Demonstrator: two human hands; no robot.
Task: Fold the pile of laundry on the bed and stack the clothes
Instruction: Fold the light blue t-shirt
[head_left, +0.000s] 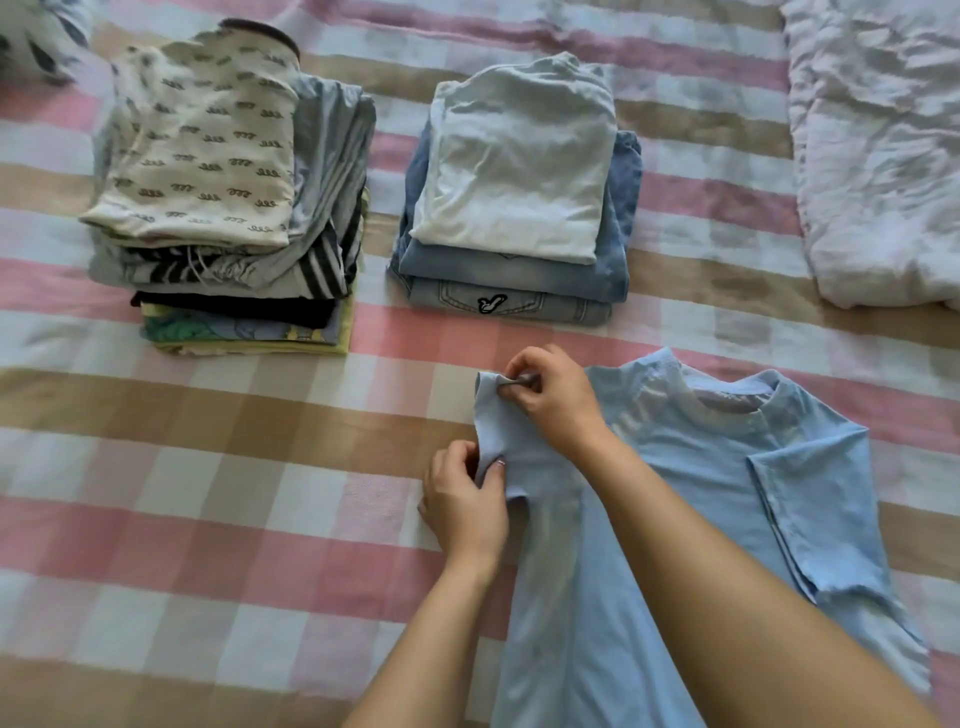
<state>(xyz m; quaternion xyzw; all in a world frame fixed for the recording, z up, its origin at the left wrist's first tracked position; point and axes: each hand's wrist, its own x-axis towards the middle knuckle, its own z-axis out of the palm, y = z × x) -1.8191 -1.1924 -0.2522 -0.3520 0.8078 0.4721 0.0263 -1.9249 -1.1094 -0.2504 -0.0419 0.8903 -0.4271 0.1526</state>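
A light blue T-shirt (717, 483) lies flat on the checked bed sheet (218, 483) at the lower right, its right sleeve folded inward over the body. My left hand (462, 499) pinches the lower edge of the shirt's left sleeve. My right hand (550, 397) pinches the same sleeve at its upper corner. Behind, a tall stack of folded clothes (223, 208) stands at the left, topped by a cream patterned piece. A second stack (514, 208) holds a pale top on folded denim.
A crumpled white quilt (878, 156) lies at the right rear of the bed. A patterned pillow (36, 41) shows at the top left corner. Bare checked sheet stretches across the lower left.
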